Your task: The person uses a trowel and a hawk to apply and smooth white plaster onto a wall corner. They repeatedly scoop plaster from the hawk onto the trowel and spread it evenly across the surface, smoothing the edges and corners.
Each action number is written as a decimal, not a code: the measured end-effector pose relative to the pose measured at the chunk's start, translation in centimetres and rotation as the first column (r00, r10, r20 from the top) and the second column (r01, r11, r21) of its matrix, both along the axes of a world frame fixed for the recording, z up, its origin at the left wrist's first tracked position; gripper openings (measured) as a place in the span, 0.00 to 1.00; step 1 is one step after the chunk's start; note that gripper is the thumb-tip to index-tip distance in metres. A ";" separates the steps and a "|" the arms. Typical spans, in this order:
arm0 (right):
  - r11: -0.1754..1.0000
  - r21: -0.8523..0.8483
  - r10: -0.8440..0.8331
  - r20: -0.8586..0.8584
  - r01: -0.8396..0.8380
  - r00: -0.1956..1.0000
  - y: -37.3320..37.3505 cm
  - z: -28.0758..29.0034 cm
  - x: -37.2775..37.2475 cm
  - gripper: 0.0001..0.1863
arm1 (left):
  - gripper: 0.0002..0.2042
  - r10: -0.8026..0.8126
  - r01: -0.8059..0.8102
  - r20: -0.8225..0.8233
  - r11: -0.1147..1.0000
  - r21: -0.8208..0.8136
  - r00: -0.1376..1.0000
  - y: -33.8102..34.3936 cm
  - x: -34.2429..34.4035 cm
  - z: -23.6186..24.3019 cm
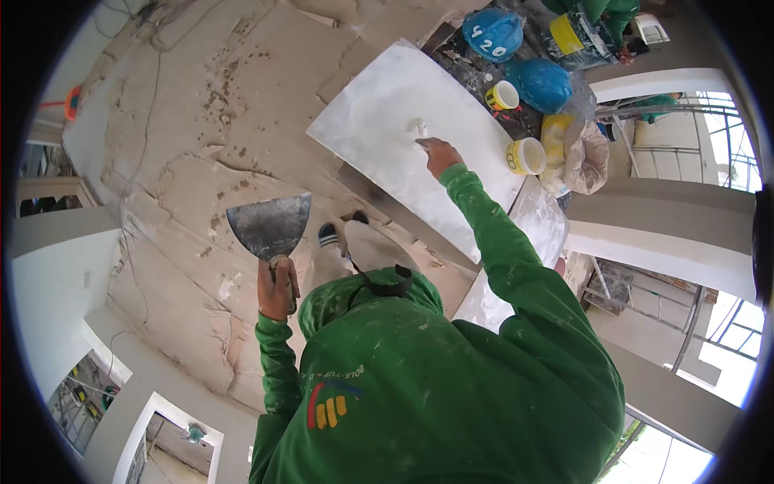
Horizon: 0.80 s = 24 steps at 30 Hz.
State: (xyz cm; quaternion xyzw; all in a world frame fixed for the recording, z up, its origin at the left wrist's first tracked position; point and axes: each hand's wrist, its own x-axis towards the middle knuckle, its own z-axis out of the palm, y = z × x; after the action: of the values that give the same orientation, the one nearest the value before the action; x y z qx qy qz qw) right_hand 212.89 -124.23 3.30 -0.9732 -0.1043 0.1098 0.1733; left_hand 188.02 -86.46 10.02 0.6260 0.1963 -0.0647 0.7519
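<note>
My left hand (277, 287) is closed on the handle of a wide putty knife (267, 224), its broad grey blade raised over the paper-covered floor. My right hand (440, 158) is closed on a small tool (422, 143), probably a spatula, partly hidden by the fingers. It touches or hovers just over a white board (363, 121), at a small whitish smear of paste (418, 127). Beside the board's right edge stands an open pale tub (526, 156); a second white sheet (536, 222) lies below it, partly behind my right arm.
Two blue helmets (493, 35), a small tub (501, 95), a bucket (577, 40) and an open sack (586, 157) crowd the top right, where another person in green (605, 12) shows. Railings (673, 149) stand in openings at right. A loose cable (147, 137) crosses the papered floor (193, 105).
</note>
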 end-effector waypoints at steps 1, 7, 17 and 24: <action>1.000 0.016 -0.021 0.124 0.019 0.992 -1.2 -0.1 2.4 0.20 | 0.08 0.013 -0.013 0.004 1.000 -0.020 1.000 -0.5 1.0 0.2; 0.982 -0.184 0.021 -0.051 -0.030 0.998 -0.1 -1.9 5.0 0.21 | 0.09 0.025 -0.026 -0.024 0.997 -0.073 0.999 -2.7 5.2 0.3; 0.974 0.096 0.220 -0.211 -0.204 0.952 -2.7 3.2 -7.7 0.19 | 0.09 -0.159 0.173 0.079 0.960 -0.222 0.984 -4.1 9.0 -0.8; 0.682 0.700 -0.227 -0.070 0.210 0.971 -0.6 15.7 -6.8 0.18 | 0.12 -0.433 0.379 0.158 0.491 -0.784 0.887 -8.9 11.1 0.2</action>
State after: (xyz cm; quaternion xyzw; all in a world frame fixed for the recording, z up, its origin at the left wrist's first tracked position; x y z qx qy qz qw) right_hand 206.07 -124.79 19.01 -0.8402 -0.0233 0.0295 0.5410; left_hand 199.16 -95.37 10.27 0.2488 0.0158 -0.3393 0.9071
